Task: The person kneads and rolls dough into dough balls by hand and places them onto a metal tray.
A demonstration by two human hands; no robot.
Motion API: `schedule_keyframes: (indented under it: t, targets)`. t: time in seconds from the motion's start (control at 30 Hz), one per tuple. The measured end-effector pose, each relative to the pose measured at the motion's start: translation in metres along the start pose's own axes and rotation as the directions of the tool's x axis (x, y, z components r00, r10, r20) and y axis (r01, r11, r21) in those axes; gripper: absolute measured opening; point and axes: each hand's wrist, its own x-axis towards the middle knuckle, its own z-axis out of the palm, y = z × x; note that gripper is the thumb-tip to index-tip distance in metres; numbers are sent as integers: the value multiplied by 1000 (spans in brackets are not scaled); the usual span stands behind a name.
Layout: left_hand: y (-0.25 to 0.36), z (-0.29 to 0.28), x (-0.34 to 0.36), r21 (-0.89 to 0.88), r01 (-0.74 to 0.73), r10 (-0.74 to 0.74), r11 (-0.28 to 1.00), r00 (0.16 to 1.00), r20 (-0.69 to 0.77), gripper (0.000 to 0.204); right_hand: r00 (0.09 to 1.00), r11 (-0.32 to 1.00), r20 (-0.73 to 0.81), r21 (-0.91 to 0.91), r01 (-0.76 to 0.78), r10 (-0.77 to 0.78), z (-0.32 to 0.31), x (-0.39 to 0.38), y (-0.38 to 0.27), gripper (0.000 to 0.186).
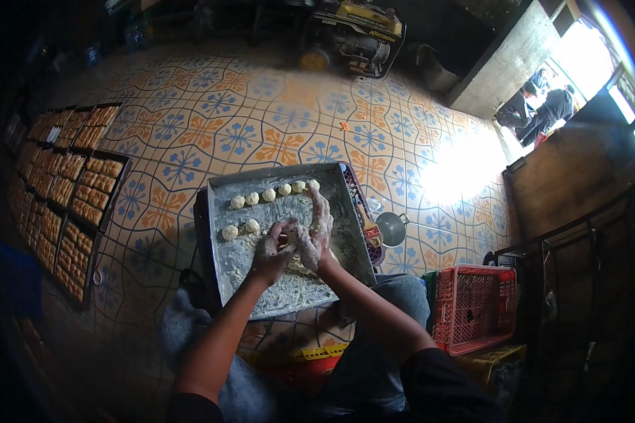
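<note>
Over a square metal tray (215, 268) dusted with flour, my two hands meet near the middle. My left hand (274, 252) has its fingers curled, and whatever lies inside them is hidden. Against it rests my right hand (319, 229), floury, with its fingers stretched toward the far edge of the tray. A row of several round dough balls (269, 195) lines the far side; the right fingertips are close to its right end. Two more dough balls (230, 233) sit at the left, below that row. Loose flour and crumbly dough (296, 266) lie beneath my hands.
A pastry brush (371, 234) lies at the tray's right side, beside a metal pot (391, 229). Trays of scored, browned pastry (95, 187) cover the floor at left. Red crates (474, 310) stand at right; a generator (360, 39) is at the back. People (543, 109) sit by the doorway.
</note>
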Motion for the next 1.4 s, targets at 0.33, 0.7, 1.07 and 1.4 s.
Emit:
schedule_keyframes:
  t: [0.33,0.7,1.07,1.4]
  targets:
    - [-9,8,-12,-282,221,-190,934,973,131,48,957,960,90,-12,279,-277,-2,-21,12,89]
    - [-20,-11,6,-46,128,-122,991,986,114,37,947,774,-12,579,-256,322,16,10,18,86]
    - [-39,35,-23,-381,46,-91,923,991,-101,52,965,964,228,-202,174,-126,6,13,-37,72]
    - [-28,35,-23,-417,27,-59,909,996,-64,49,952,995,302,-93,-23,50,-9,12,-11,85]
